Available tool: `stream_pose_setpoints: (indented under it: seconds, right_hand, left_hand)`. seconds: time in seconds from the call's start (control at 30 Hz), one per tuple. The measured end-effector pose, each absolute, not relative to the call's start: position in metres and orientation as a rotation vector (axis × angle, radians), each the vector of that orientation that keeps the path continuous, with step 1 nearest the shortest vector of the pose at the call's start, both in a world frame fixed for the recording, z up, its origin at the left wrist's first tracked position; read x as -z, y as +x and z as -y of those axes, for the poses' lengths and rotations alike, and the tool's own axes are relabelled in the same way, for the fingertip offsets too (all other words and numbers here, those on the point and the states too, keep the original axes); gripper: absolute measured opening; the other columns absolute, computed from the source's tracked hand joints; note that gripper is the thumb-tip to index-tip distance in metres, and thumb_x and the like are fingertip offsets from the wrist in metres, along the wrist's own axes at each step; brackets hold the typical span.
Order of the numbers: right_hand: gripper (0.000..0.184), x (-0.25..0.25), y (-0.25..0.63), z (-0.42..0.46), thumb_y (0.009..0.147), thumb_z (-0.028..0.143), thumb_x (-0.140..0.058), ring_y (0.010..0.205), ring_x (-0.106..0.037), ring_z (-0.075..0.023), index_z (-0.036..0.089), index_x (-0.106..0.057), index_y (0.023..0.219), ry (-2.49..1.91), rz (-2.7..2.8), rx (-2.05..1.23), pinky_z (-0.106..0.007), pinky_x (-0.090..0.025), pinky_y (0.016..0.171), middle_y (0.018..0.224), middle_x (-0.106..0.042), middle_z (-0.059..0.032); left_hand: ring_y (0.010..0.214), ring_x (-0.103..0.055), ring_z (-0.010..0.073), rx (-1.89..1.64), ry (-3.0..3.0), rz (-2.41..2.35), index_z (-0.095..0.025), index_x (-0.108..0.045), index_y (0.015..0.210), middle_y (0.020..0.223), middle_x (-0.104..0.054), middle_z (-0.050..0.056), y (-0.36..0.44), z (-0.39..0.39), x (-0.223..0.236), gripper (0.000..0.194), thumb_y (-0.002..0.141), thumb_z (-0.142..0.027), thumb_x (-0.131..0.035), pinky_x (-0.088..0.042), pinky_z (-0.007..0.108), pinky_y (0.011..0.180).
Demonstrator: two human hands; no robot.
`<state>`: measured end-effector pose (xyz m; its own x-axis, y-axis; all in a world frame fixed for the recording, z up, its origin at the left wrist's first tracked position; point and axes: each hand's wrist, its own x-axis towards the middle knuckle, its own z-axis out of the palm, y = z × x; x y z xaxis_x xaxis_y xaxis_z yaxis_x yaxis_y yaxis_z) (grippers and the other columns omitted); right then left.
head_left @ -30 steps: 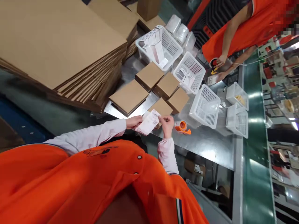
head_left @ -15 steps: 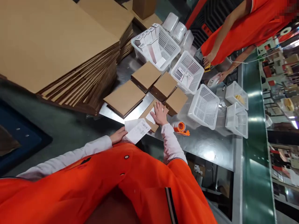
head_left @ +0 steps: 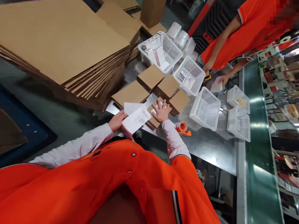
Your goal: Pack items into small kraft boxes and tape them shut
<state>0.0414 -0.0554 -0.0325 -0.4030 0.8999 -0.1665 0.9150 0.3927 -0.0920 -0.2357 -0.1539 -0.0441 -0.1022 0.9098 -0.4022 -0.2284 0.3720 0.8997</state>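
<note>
My left hand [head_left: 117, 120] grips a stack of white printed labels [head_left: 137, 119] by its left edge, off the front of the metal table. Fingers spread, my right hand [head_left: 161, 112] lies flat on a small cardboard box [head_left: 153, 121], over a white label [head_left: 155, 109] that it partly covers. Behind that box stand several closed cardboard boxes [head_left: 130, 94], close together. To the right of my right wrist is an orange tape dispenser [head_left: 182, 127].
White plastic baskets [head_left: 205, 109] line the metal table [head_left: 210, 149], one holding white cartons [head_left: 157, 56]. Flat cardboard sheets [head_left: 63, 40] are piled at the left. A green conveyor belt [head_left: 259, 149] runs along the right. Opposite, a co-worker's hand [head_left: 224, 81] touches a pale packet.
The label stack in my left hand has risen slightly. My right hand's fingers have spread wider over the label on the box. The whole view has shifted a little.
</note>
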Motion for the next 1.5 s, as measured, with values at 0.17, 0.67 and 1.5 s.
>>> stream_pose_setpoints:
  seconds: [0.17,0.67,1.5]
  right_hand:
    - [0.052,0.035,0.005,0.108,0.105,0.042,-0.063,0.158,-0.039,-0.0356,0.014,-0.064,0.149,1.574,-2.88,0.705,-0.061,-0.019,0.134,0.161,-0.054,-0.0201]
    - [0.046,0.021,-0.069,0.175,0.084,0.064,-0.079,0.095,-0.076,-0.0288,0.018,-0.082,0.087,2.356,-2.279,2.148,-0.042,-0.062,0.092,0.1,-0.084,-0.0088]
    - [0.029,-0.009,0.023,0.063,0.097,0.03,-0.062,0.099,-0.075,-0.025,0.011,-0.082,0.105,2.521,-2.469,1.006,-0.036,-0.057,0.095,0.109,-0.082,-0.0154]
  left_hand:
    - [0.109,-0.069,0.0281,-1.309,0.714,-1.373,-0.017,-0.068,0.1,0.102,-0.074,0.008,-0.247,0.113,0.029,0.026,0.086,-0.039,-0.064,-0.058,0.039,0.098]
    - [0.126,-0.066,0.0353,-1.168,1.493,-1.3,-0.016,-0.061,0.133,0.136,-0.068,0.017,-0.29,0.134,0.032,0.077,0.076,-0.064,-0.076,-0.053,0.052,0.111]
    - [0.083,-0.069,0.0217,-0.792,1.65,-1.012,-0.015,-0.069,0.083,0.084,-0.073,0.007,-0.231,0.12,0.036,0.038,0.088,-0.053,-0.068,-0.055,0.029,0.076]
